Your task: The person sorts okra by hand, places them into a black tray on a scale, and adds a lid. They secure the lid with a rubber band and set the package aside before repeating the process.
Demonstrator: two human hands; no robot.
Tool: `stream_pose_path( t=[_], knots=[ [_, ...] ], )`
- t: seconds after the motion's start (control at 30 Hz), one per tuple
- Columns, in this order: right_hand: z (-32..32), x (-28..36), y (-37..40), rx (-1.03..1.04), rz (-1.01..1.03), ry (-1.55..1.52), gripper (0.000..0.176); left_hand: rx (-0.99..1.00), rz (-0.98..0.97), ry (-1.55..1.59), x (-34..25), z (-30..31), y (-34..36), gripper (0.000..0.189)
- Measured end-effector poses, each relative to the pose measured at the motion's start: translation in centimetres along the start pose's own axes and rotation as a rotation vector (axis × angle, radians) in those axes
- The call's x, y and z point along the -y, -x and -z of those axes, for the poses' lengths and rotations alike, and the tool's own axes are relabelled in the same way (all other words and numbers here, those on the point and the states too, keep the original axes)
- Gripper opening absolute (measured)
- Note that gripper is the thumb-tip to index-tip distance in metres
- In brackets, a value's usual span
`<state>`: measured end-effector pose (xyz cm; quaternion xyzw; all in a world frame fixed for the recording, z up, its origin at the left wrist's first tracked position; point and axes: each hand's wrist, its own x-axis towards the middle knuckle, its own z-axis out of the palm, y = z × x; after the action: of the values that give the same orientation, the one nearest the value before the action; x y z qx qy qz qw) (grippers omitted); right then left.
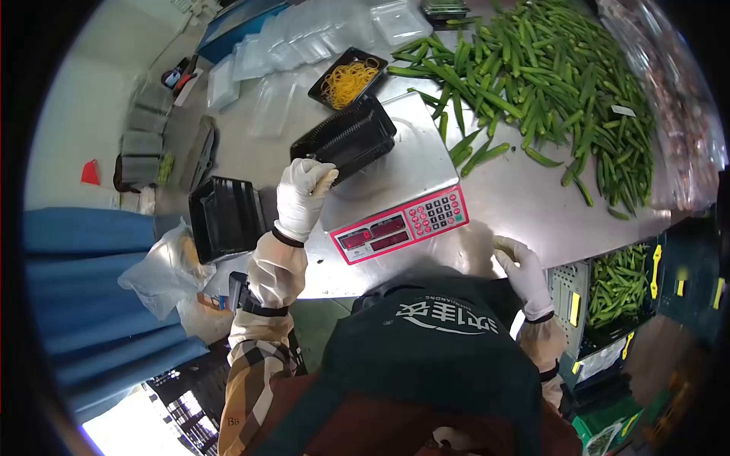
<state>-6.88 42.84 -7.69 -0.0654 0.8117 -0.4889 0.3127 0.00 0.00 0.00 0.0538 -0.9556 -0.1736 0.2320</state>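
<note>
My left hand (303, 196), in a white glove, pinches the near edge of a black plastic tray (350, 140). The tray is tilted above the left part of the steel platform of a weighing scale (422, 144). On the scale's pink-framed panel a red 0 is lit. At the table's front edge, right of the scale, my gloved right hand (523, 275) is loosely curled with fingers apart and holds nothing. A large heap of green okra (547, 91) spreads over the right side of the table, a few pods lying close to the scale.
Another black tray (228, 216) lies left of the scale. Behind it, yellow rubber bands (350, 82) fill a small tray, near clear plastic bags (304, 38). A crate of okra (620, 285) stands below the table at right. A blue curtain (99, 266) hangs at left.
</note>
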Motion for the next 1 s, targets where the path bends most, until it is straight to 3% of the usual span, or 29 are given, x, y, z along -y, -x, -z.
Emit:
stream_pose_path(
  t=[0.07,0.1,0.17,0.23,0.3,0.43,0.5,0.57,0.63,0.77,0.8,0.87,0.9,1.0],
  knots=[
    [0.1,1.4,0.6,-0.059,0.017,0.104,0.035,-0.136,-0.094,-0.004,-1.0,-1.3,-0.8,0.013],
    [-2.1,1.3,-0.1,-0.073,0.12,0.058,0.035,-0.162,-0.175,-0.1,-1.3,0.8,-2.0,0.013],
    [-1.2,1.3,2.2,-0.131,0.165,0.146,0.035,-0.101,-0.218,-0.079,-2.5,-1.0,-1.3,0.015],
    [-0.5,0.9,4.3,-0.156,0.088,0.048,0.035,0.079,-0.245,-0.068,-1.9,-3.0,0.0,0.019],
    [0.4,0.2,5.5,-0.181,-0.001,0.025,0.036,0.12,-0.251,-0.037,-1.6,-3.7,0.5,0.021],
    [3.0,-3.5,5.5,-0.25,-0.04,0.005,0.035,-0.047,-0.178,-0.052,-4.8,-2.7,-0.8,0.041],
    [5.1,-5.0,4.3,-0.294,0.038,0.055,0.035,-0.073,-0.201,-0.007,-6.4,-3.3,-1.7,0.041],
    [6.9,-4.8,2.9,-0.292,-0.014,-0.006,0.035,-0.085,-0.238,0.066,-8.1,-5.0,-2.7,0.039],
    [8.6,-4.9,0.9,-0.247,-0.012,-0.075,0.035,-0.011,-0.179,0.18,-11.8,-6.9,-3.9,0.029],
    [10.8,-3.9,-4.1,-0.16,0.05,0.107,0.031,0.148,-0.055,0.309,-17.1,-14.9,-6.4,0.025],
    [10.6,-6.0,-6.0,-0.161,0.055,0.155,0.03,0.184,-0.006,0.404,-17.9,-17.7,-7.0,0.026],
    [11.5,-6.2,-6.9,-0.091,0.03,0.058,0.03,0.253,0.019,0.526,-19.1,-23.9,-7.7,0.033],
    [12.5,-5.9,-7.0,-0.071,0.013,0.015,0.03,0.339,-0.068,0.604,-19.1,-27.3,-7.7,0.046],
    [16.2,-8.1,-6.2,-0.154,0.011,-0.073,0.032,0.682,-0.055,0.118,-22.3,-32.9,-8.8,0.058]
  ],
)
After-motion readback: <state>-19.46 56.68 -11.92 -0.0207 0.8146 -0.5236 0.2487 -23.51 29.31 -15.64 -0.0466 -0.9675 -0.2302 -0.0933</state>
